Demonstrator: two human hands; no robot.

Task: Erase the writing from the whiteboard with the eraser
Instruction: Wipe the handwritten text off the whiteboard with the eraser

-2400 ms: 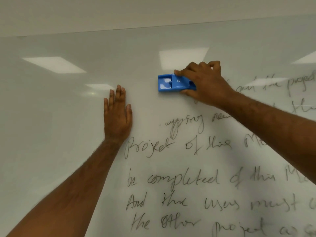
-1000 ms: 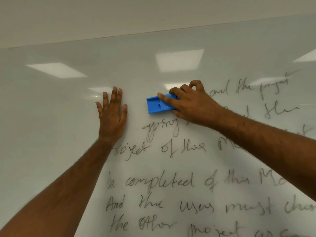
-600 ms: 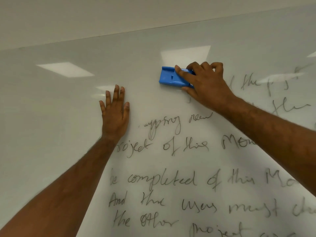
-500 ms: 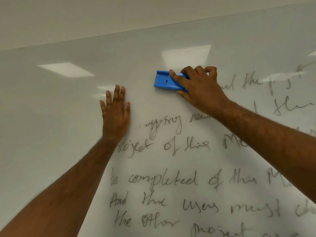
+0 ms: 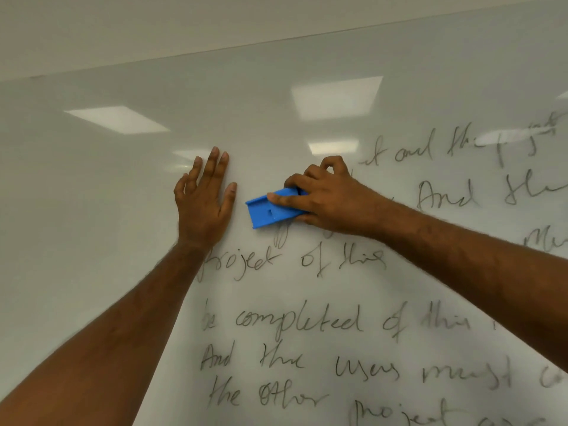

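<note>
A blue eraser (image 5: 267, 212) presses flat against the whiteboard (image 5: 92, 186), tilted with its left end lower. My right hand (image 5: 325, 198) grips it from the right, fingers over its top edge. It sits on a partly wiped word whose tails show just below. My left hand (image 5: 204, 204) rests flat on the board just left of the eraser, fingers spread and pointing up. Black handwriting (image 5: 295, 324) fills several lines below and to the right. My right forearm hides part of the middle lines.
The board's top edge (image 5: 276, 41) runs along a pale wall above. Ceiling light reflections (image 5: 336, 96) glare on the glossy surface. The board's left part and top strip carry no writing.
My right hand has dragged the eraser down and left from the top line onto the partly erased word. My left hand stays flat on the board.
</note>
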